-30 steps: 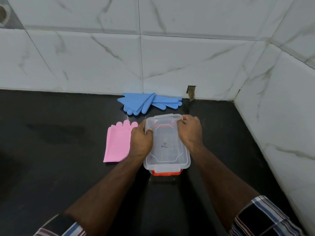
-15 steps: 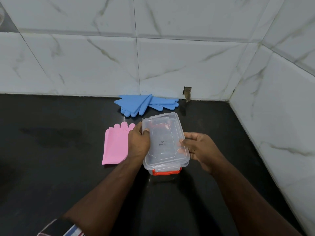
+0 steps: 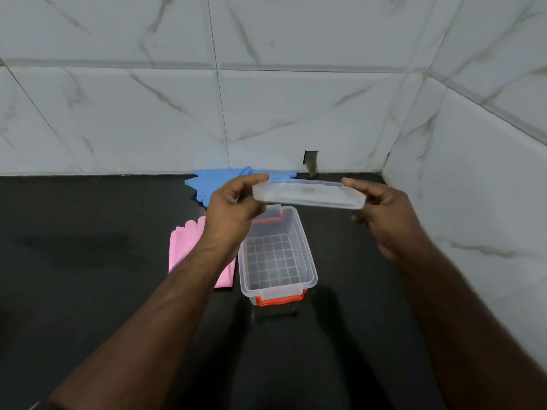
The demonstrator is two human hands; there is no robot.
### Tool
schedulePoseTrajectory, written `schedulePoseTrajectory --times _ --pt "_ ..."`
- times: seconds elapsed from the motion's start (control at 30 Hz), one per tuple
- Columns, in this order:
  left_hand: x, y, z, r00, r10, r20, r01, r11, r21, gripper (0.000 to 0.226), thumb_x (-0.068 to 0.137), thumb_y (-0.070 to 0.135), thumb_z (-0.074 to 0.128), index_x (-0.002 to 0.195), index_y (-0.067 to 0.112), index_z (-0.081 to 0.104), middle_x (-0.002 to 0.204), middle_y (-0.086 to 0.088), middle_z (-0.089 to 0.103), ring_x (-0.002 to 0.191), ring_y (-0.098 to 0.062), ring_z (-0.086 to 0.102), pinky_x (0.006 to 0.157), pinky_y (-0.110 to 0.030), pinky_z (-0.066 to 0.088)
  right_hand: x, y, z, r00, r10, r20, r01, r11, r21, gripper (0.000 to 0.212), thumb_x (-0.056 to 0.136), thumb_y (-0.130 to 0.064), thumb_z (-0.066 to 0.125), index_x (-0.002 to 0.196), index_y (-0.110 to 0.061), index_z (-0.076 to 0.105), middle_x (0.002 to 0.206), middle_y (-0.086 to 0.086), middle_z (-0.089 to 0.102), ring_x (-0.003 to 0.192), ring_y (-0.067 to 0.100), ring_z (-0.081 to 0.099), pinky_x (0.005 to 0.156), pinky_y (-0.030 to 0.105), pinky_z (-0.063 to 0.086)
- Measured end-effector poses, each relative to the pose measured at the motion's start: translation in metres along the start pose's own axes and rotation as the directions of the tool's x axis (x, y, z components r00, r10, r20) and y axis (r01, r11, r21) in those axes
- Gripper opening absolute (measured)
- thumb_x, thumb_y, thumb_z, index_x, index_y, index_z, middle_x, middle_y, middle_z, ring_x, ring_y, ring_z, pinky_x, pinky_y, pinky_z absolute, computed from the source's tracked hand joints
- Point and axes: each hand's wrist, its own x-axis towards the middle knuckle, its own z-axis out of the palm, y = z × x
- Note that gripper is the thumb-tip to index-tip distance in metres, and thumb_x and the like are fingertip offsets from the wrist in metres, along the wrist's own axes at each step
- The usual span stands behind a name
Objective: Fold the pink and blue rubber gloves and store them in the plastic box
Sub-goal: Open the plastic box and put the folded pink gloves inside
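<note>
The clear plastic box with orange latches stands open and empty on the black counter. Its clear lid hangs in the air above the box's far end. My left hand grips the lid's left end and my right hand holds its right end. The pink gloves lie flat left of the box, partly hidden by my left forearm. The blue gloves lie by the back wall, partly hidden behind my left hand and the lid.
The black counter ends at white marble-tiled walls at the back and on the right, forming a corner. A small notch sits in the back wall at counter level.
The lid has come off the box and been lifted up above it. My right hand moved from the box's side to the lid's right end.
</note>
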Motion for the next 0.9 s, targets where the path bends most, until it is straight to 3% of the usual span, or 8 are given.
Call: schedulePoseTrajectory --times 0.1,0.17,0.23,0.33,0.5,0.63,0.8,0.9 --pt "-0.006 -0.008 0.015 0.996 -0.058 0.062 0.057 0.998 0.018 0.032 0.087 -0.007 0.066 0.109 0.014 0.075 0.106 0.003 0.076 0.101 -0.016 0.072 0.082 -0.031 0.061 0.0 0.002 -0.015 0.977 0.204 0.056 -0.212 0.943 0.256 0.032 0.094 0.004 0.05 0.104 -0.016 0.073 0.093 0.0 0.078 0.08 0.014 0.072 0.067 0.027 0.06" --pt "-0.01 -0.015 0.025 0.991 -0.105 0.082 0.102 0.994 0.043 0.033 0.089 -0.009 0.059 0.108 0.013 0.076 0.108 -0.001 0.076 0.099 -0.018 0.072 0.081 -0.03 0.061 0.0 0.007 -0.025 0.951 0.293 0.099 -0.309 0.892 0.329 0.029 0.096 -0.006 0.047 0.113 -0.011 0.07 0.098 0.007 0.076 0.077 0.017 0.072 0.065 0.03 0.061" --pt "-0.014 -0.022 0.034 0.979 -0.16 0.124 0.153 0.986 0.064 0.031 0.093 -0.006 0.057 0.11 0.013 0.075 0.109 -0.004 0.075 0.098 -0.019 0.072 0.083 -0.029 0.06 0.003 0.018 -0.034 0.947 0.317 0.052 -0.32 0.92 0.227 0.029 0.094 -0.013 0.056 0.121 -0.015 0.067 0.102 0.008 0.074 0.074 0.019 0.07 0.057 0.027 0.057" --pt "-0.014 -0.029 0.046 0.961 -0.212 0.177 0.185 0.97 0.156 0.028 0.095 0.002 0.06 0.108 0.022 0.074 0.113 0.001 0.072 0.101 -0.013 0.071 0.09 -0.031 0.059 0.01 0.039 -0.045 0.949 0.305 -0.078 -0.301 0.952 0.064 0.046 0.087 -0.012 0.07 0.129 -0.028 0.059 0.106 0.0 0.07 0.077 0.024 0.068 0.062 0.033 0.055" --pt "-0.009 -0.033 0.043 0.97 -0.193 0.148 0.148 0.952 0.268 0.027 0.096 0.01 0.061 0.117 0.023 0.071 0.116 0.006 0.07 0.104 -0.011 0.069 0.091 -0.032 0.059 0.018 0.091 -0.057 0.918 0.328 -0.224 -0.353 0.932 -0.083 0.027 0.09 -0.012 0.066 0.116 -0.012 0.069 0.092 0.008 0.074 0.067 0.02 0.065 0.069 0.038 0.057" --pt "-0.006 -0.038 0.033 0.981 -0.182 0.074 0.156 0.951 0.266 0.024 0.096 0.011 0.062 0.113 0.022 0.072 0.112 0.01 0.069 0.097 -0.012 0.07 0.08 -0.027 0.061 0.021 0.127 -0.063 0.912 0.324 -0.253 -0.38 0.899 -0.218 0.025 0.09 -0.011 0.062 0.114 -0.011 0.071 0.085 0.004 0.073 0.062 0.018 0.066 0.062 0.033 0.057" --pt "-0.006 -0.042 0.025 0.988 -0.154 0.032 0.137 0.942 0.307 0.022 0.096 0.014 0.062 0.114 0.023 0.072 0.11 0.009 0.069 0.088 -0.01 0.072 0.068 -0.019 0.06 0.022 0.149 -0.059 0.915 0.3 -0.271 -0.385 0.85 -0.36 0.025 0.088 -0.014 0.062 0.111 -0.01 0.072 0.08 0.008 0.073 0.06 0.019 0.064 0.07 0.04 0.058" --pt "-0.009 -0.042 0.02 0.993 -0.117 0.033 0.099 0.932 0.35 0.02 0.097 0.016 0.062 0.113 0.024 0.072 0.107 0.009 0.07 0.087 -0.007 0.071 0.072 -0.022 0.061 0.019 0.151 -0.055 0.922 0.249 -0.298 -0.37 0.797 -0.478 0.023 0.084 -0.019 0.067 0.104 -0.012 0.076 0.087 0.009 0.075 0.078 0.027 0.07 0.081 0.04 0.056"
